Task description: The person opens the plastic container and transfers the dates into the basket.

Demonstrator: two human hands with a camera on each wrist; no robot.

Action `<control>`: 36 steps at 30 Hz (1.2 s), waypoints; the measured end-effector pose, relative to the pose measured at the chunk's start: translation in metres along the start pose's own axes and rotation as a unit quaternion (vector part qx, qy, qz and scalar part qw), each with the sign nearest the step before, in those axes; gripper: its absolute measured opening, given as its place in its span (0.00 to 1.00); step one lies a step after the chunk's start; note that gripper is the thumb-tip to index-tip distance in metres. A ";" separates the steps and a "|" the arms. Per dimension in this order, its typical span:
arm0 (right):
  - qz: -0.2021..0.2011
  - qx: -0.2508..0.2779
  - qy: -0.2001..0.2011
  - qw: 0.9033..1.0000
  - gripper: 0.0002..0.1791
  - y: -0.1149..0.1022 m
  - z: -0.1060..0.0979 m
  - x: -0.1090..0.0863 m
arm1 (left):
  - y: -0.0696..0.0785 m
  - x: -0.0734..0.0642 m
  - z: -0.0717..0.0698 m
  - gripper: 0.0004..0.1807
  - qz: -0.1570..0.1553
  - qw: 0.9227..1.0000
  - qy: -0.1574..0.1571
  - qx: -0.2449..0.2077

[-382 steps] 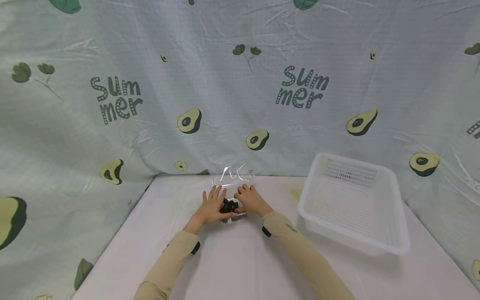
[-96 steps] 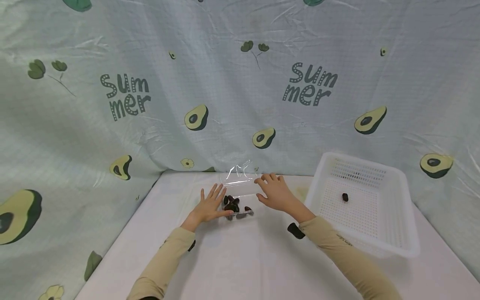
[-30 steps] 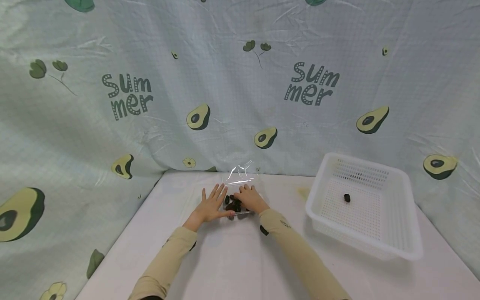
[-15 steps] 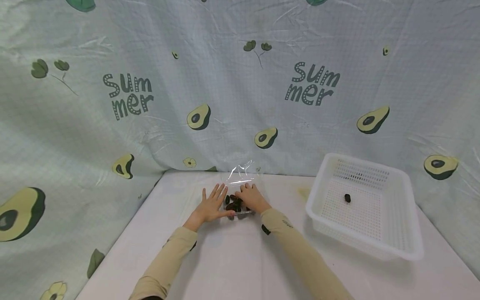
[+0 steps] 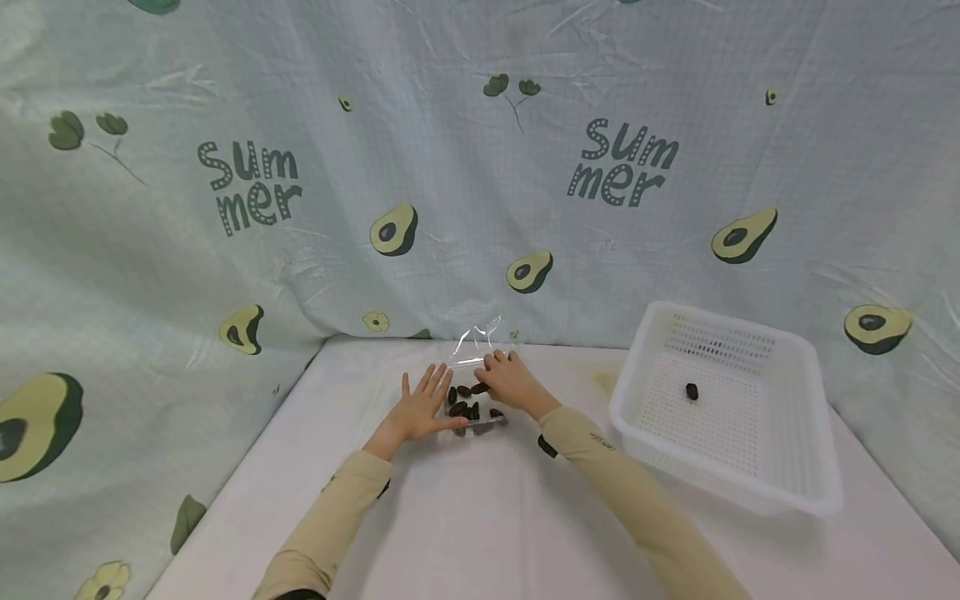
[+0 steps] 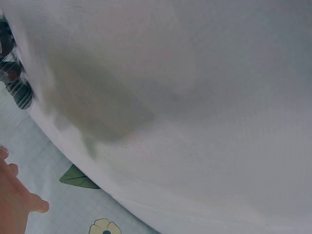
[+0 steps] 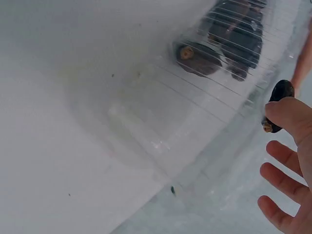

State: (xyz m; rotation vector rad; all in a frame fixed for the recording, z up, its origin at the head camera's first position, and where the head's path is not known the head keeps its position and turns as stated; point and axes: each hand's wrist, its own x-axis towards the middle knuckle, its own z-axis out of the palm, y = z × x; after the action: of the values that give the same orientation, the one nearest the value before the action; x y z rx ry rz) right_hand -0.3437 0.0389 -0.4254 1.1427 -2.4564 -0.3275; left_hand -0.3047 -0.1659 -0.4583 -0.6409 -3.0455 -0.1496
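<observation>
Several small dark oval fruits with tan stem ends, which look like dates (image 5: 458, 409), lie in a clear plastic box (image 5: 486, 422) near the back of the table. My left hand (image 5: 416, 412) rests flat at the box's left side, fingers spread and thumb along its front edge. One date (image 7: 282, 90) is pinched by my right hand (image 5: 513, 385), just above the box's right half. In the right wrist view its other fingers are loosely bent. The left wrist view shows only a few dates (image 6: 9, 72) at its edge.
Right of the box stands a white perforated basket (image 5: 705, 468) with a single date (image 5: 692, 391) on its floor. The box's clear lid (image 5: 476, 340) leans up against the patterned curtain (image 5: 442, 167) behind the table.
The basket held nothing at first; now a date is in it. My right hand reached back into the box, and it has just lifted another date slightly. My left hand stays put.
</observation>
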 end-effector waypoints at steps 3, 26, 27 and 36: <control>-0.003 0.002 0.009 1.000 0.10 0.004 -0.008 -0.004 | 0.000 0.000 0.000 0.51 0.001 1.000 0.000 -0.003; -0.021 0.011 0.065 0.998 0.10 0.032 -0.074 -0.047 | 0.002 -0.002 -0.004 0.51 0.001 1.000 -0.005 -0.015; -0.023 0.013 0.071 0.997 0.11 0.034 -0.076 -0.051 | 0.002 -0.002 -0.003 0.51 0.003 1.000 -0.003 -0.015; -0.024 0.011 0.110 0.994 0.14 0.055 -0.090 -0.087 | 0.000 0.001 0.002 0.51 0.005 1.000 -0.002 -0.016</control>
State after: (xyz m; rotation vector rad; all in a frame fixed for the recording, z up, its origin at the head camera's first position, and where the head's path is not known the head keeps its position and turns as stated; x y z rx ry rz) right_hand -0.2892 0.1379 -0.3479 1.1816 -2.2492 -0.1791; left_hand -0.3057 -0.1653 -0.4598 -0.6599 -3.0490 -0.1959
